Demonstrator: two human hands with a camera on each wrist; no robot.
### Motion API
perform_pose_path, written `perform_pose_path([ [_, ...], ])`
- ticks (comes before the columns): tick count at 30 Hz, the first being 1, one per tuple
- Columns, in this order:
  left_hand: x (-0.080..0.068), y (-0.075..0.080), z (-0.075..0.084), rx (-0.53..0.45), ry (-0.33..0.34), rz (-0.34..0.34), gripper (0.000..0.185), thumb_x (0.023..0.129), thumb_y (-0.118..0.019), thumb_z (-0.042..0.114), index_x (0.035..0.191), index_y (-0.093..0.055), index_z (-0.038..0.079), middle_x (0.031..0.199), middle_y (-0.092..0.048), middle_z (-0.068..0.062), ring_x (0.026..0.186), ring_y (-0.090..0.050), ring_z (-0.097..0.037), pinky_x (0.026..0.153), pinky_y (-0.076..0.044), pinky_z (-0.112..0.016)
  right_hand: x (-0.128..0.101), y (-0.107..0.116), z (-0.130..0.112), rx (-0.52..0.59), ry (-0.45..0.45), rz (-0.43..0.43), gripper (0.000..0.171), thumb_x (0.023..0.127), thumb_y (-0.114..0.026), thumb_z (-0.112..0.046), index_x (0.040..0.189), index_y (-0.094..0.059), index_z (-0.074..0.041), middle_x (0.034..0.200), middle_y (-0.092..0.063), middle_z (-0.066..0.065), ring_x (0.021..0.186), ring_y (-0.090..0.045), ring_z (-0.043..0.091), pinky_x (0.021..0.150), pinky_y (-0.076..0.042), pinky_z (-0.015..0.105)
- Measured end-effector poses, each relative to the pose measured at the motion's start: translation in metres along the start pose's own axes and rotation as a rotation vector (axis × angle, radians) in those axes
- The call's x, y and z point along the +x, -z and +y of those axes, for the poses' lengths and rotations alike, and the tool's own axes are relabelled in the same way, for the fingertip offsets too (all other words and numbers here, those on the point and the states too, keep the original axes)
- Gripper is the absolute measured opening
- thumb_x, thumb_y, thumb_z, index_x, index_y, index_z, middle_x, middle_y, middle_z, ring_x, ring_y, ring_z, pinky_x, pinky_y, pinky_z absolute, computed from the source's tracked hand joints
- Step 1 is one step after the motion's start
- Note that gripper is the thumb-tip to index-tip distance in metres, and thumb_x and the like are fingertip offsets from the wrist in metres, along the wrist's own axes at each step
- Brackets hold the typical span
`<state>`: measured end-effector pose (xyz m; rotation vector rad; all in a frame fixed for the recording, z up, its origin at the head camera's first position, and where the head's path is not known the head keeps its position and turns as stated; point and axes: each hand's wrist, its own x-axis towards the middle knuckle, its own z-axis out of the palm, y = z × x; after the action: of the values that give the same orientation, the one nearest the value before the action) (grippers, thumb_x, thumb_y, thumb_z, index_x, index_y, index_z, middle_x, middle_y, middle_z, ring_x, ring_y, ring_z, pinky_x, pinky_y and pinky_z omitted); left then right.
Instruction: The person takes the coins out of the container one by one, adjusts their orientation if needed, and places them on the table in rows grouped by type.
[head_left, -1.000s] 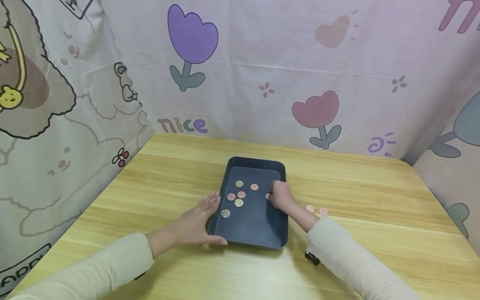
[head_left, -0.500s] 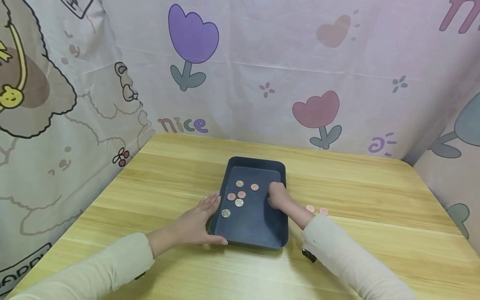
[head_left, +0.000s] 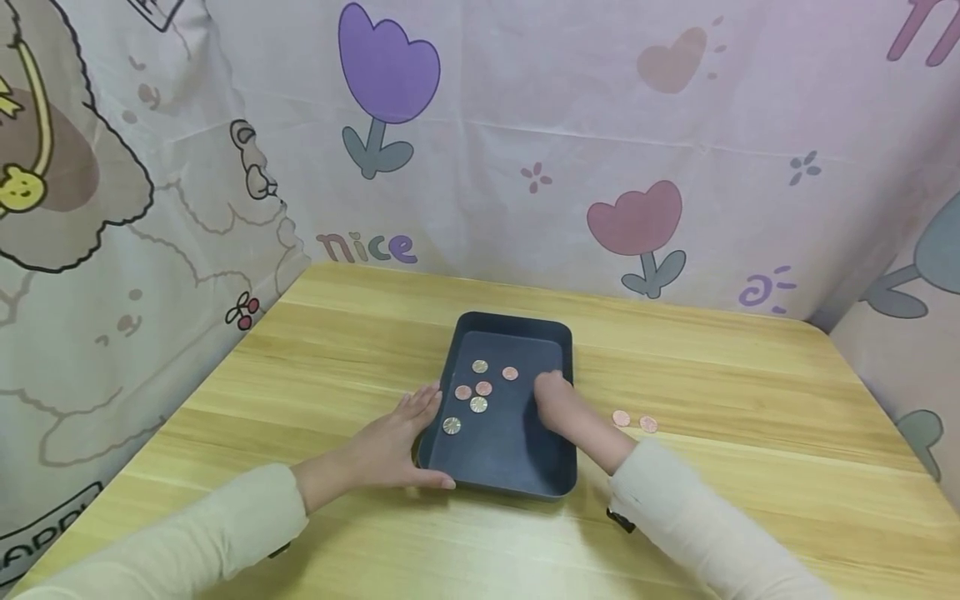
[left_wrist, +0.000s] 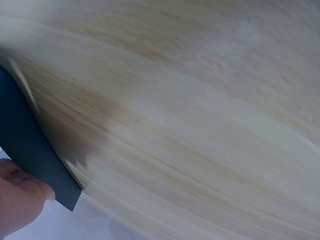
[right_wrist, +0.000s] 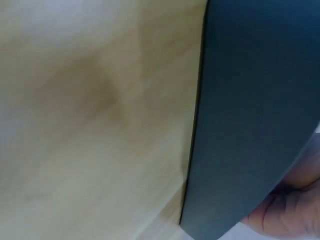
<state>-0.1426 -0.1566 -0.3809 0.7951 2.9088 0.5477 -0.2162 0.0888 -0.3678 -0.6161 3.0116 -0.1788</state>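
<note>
A dark grey rectangular tray lies on the wooden table. Inside, toward its left half, lie several gold and copper coins. My left hand rests against the tray's near-left corner, fingers extended along the left wall and thumb at the front edge. In the left wrist view, the left thumb touches the tray wall. My right hand reaches over the right wall with curled fingers low inside the tray. A coin is hidden in its fingers. The right wrist view shows the tray's outer wall partly covering that hand.
Two copper coins lie on the wooden table just right of the tray, near the right forearm. A printed cloth hangs behind the table and down both sides.
A second ago a coin showed at the right fingertips; it is now hidden by the hand. The right hand has shifted slightly toward me. The left hand and tray stay put.
</note>
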Motion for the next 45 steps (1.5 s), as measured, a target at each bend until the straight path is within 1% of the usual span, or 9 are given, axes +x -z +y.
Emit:
perform_pose_path([
  [3,0.0,0.0,0.001,-0.005,-0.002,-0.005,0.115,0.065,-0.071,0.064,0.143,-0.024,-0.007,0.153,-0.016,-0.021,0.142,-0.018,-0.036,0.116,-0.02,-0.048,0.0,-0.002,-0.002,0.023,-0.049,-0.014,0.015,0.085,-0.051,0.006,0.095,-0.059,0.014,0.091,-0.062,0.027,0.09,-0.061,0.035,0.074,-0.056,0.039],
  [7,0.0,0.0,0.002,-0.022,0.009,-0.015,0.115,0.066,-0.071,0.064,0.143,-0.023,-0.007,0.154,-0.016,-0.02,0.142,-0.017,-0.036,0.116,-0.02,-0.048,0.002,-0.004,-0.002,0.085,-0.067,-0.006,0.01,0.086,-0.055,0.001,0.086,-0.058,0.01,0.08,-0.06,0.021,0.08,-0.059,0.03,0.071,-0.055,0.038],
  [12,0.001,0.0,0.001,-0.028,0.012,-0.018,0.115,0.066,-0.07,0.064,0.143,-0.023,-0.008,0.154,-0.015,-0.02,0.142,-0.017,-0.036,0.116,-0.02,-0.048,0.004,-0.007,-0.002,0.227,-0.064,-0.039,0.011,0.087,-0.059,-0.004,0.078,-0.055,0.003,0.071,-0.055,0.013,0.065,-0.052,0.02,0.057,-0.048,0.029],
  [15,0.0,0.0,0.001,-0.027,0.009,-0.016,0.116,0.066,-0.07,0.065,0.143,-0.023,-0.008,0.154,-0.015,-0.021,0.142,-0.017,-0.036,0.116,-0.02,-0.048,0.005,-0.011,-0.003,0.314,-0.051,-0.037,0.008,0.084,-0.063,-0.003,0.08,-0.057,0.002,0.069,-0.056,0.009,0.063,-0.05,0.017,0.054,-0.044,0.024],
  [18,0.001,0.0,0.0,-0.026,0.008,-0.015,0.116,0.065,-0.07,0.065,0.143,-0.024,-0.008,0.154,-0.015,-0.021,0.142,-0.017,-0.036,0.116,-0.02,-0.048,0.005,-0.015,-0.004,0.359,-0.003,0.001,0.008,0.08,-0.066,-0.001,0.082,-0.059,0.002,0.068,-0.057,0.008,0.061,-0.051,0.015,0.054,-0.044,0.023],
  [23,0.001,0.001,0.001,-0.034,0.009,-0.015,0.116,0.065,-0.071,0.064,0.143,-0.023,-0.008,0.154,-0.015,-0.021,0.142,-0.017,-0.036,0.116,-0.02,-0.048,0.003,-0.019,-0.009,0.432,0.023,0.0,0.01,0.078,-0.068,0.001,0.082,-0.059,0.0,0.068,-0.057,0.006,0.061,-0.05,0.013,0.054,-0.043,0.022],
  [29,0.0,0.001,0.001,-0.038,0.009,-0.015,0.116,0.065,-0.07,0.064,0.143,-0.023,-0.008,0.154,-0.015,-0.021,0.142,-0.017,-0.036,0.116,-0.02,-0.048,-0.001,-0.021,-0.013,0.478,0.057,-0.004,0.012,0.077,-0.069,0.003,0.083,-0.059,0.0,0.068,-0.055,0.004,0.061,-0.047,0.012,0.054,-0.04,0.021],
  [40,0.0,0.001,0.001,-0.035,0.012,-0.011,0.116,0.065,-0.071,0.064,0.143,-0.023,-0.008,0.154,-0.016,-0.021,0.142,-0.017,-0.036,0.116,-0.02,-0.048,-0.005,-0.023,-0.02,0.514,0.135,0.0,0.011,0.078,-0.068,0.005,0.084,-0.059,0.002,0.068,-0.055,0.005,0.061,-0.047,0.011,0.053,-0.04,0.019],
  [45,0.0,0.001,0.001,-0.042,0.014,-0.012,0.116,0.065,-0.072,0.063,0.143,-0.023,-0.007,0.154,-0.015,-0.02,0.142,-0.017,-0.036,0.117,-0.019,-0.048,-0.007,-0.023,-0.016,0.538,0.175,0.012,0.011,0.078,-0.069,0.002,0.086,-0.061,0.001,0.071,-0.057,0.005,0.063,-0.048,0.01,0.054,-0.041,0.018],
])
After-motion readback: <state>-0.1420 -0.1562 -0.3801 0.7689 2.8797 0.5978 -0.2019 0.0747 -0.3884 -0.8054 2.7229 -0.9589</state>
